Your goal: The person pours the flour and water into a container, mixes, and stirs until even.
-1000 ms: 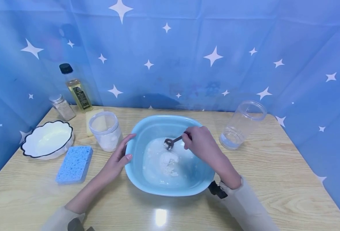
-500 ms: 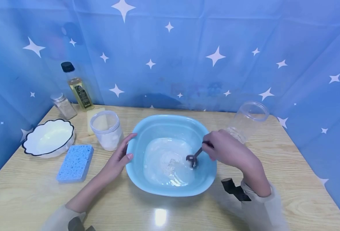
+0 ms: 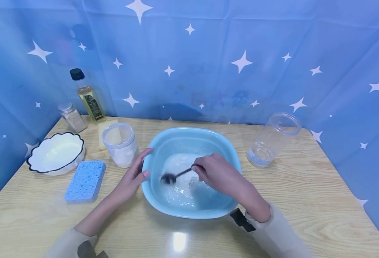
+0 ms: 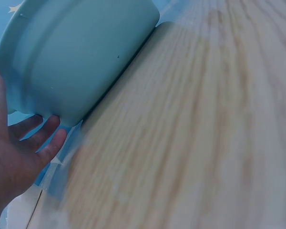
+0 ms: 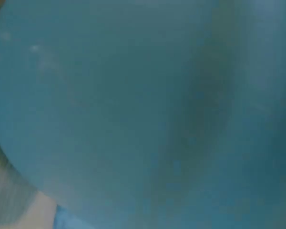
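A light blue plastic basin (image 3: 231, 143) stands mid-table, with cloudy liquid and white powder (image 3: 184, 161) in its bottom. My right hand (image 3: 219, 175) reaches over the basin and pinches the handle of a small dark spoon (image 3: 183, 172). The spoon's blurred bowl is at the left part of the liquid. Against the basin's left side rests my left hand (image 3: 134, 175), thumb and forefinger near the rim. In the left wrist view the other fingers of that hand (image 4: 14, 157) lie spread along the outer wall. Only the blurred blue basin wall (image 5: 133, 105) fills most of the right wrist view.
Left of the basin are a jar of white powder (image 3: 124, 156), a blue sponge (image 3: 84, 181), a scalloped white dish (image 3: 56, 154), a shaker (image 3: 73, 118) and an oil bottle (image 3: 92, 104). A clear container (image 3: 273, 139) with some water stands to the right.
My right hand has swept the spoon from the basin's middle to its right side and then across to the left. The powder mound looks flatter. My left hand stays at the basin.
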`<state>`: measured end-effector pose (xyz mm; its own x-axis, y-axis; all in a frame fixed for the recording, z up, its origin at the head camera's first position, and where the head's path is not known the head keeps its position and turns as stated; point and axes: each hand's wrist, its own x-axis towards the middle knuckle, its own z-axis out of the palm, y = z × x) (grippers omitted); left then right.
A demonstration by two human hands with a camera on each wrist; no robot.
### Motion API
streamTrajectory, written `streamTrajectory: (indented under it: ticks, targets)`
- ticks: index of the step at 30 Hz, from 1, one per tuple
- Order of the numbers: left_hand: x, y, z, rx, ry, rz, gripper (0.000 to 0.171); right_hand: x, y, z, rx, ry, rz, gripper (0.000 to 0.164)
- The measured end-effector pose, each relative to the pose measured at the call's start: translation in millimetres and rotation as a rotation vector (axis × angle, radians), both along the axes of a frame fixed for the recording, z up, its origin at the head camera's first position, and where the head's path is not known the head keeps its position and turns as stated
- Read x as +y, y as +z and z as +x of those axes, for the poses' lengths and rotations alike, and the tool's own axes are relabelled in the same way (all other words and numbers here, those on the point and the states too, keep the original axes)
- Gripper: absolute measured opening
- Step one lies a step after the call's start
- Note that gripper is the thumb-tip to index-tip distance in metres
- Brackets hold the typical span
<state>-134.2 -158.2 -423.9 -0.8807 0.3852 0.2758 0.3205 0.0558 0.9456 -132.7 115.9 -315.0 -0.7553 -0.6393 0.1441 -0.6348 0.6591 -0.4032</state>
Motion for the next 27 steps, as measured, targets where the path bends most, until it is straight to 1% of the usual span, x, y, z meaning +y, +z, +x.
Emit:
streamTrajectory:
  ticks: [2, 5, 7, 9, 12, 14, 15, 17, 19, 21, 22, 24, 25, 27]
  targets:
    - [1, 0.3, 0.1, -0.003, 0.005, -0.008, 0.057, -1, -2.7, -2.6, 0.076, -0.122, 0.02, 0.026]
    - [1, 1.3, 0.8, -0.014, 0.013, -0.021, 0.056, 5, -0.5, -6.7, 0.13, -0.272, 0.058, 0.034]
    - [1, 2.1, 1.4, -0.022, 0.018, -0.031, 0.056, 12, 3.7, -8.7, 0.11, -0.34, 0.081, 0.036]
    - [1, 2.5, 1.8, -0.026, 0.02, -0.035, 0.056, 20, 9.5, -9.6, 0.075, -0.389, 0.101, 0.035]
    - [0, 2.4, 1.8, -0.021, 0.021, -0.039, 0.056, 31, 19.1, -7.9, 0.021, -0.41, 0.12, 0.035]
    - [0, 2.2, 1.6, -0.016, 0.02, -0.038, 0.056, 38, 25.1, -5.6, -0.016, -0.373, 0.125, 0.034]
    - [0, 2.1, 1.3, -0.013, 0.018, -0.037, 0.056, 41, 27.5, -4.2, -0.041, -0.334, 0.123, 0.033]
    - [0, 1.9, 1.0, -0.012, 0.014, -0.036, 0.056, 45, 31.0, -1.8, -0.101, -0.237, 0.114, 0.031]
    - [0, 1.8, 0.9, -0.012, 0.012, -0.033, 0.056, 45, 31.5, -0.4, -0.176, -0.122, 0.088, 0.029]
    - [0, 1.8, 0.7, -0.012, 0.011, -0.03, 0.056, 41, 28.5, 0.1, -0.245, -0.016, 0.047, 0.028]
    - [0, 1.7, 0.7, -0.011, 0.01, -0.027, 0.056, 37, 25.9, 0.0, -0.26, 0.024, 0.031, 0.029]
    - [0, 1.5, 0.5, -0.007, 0.008, -0.02, 0.056, 28, 18.9, -0.5, -0.239, 0.071, 0.006, 0.031]
    - [0, 1.3, 0.4, -0.007, 0.007, -0.017, 0.056, 23, 15.2, -0.8, -0.208, 0.071, -0.001, 0.031]
    - [1, 1.0, 0.1, -0.009, 0.007, -0.018, 0.056, 15, 9.5, -1.7, -0.12, 0.022, -0.001, 0.032]
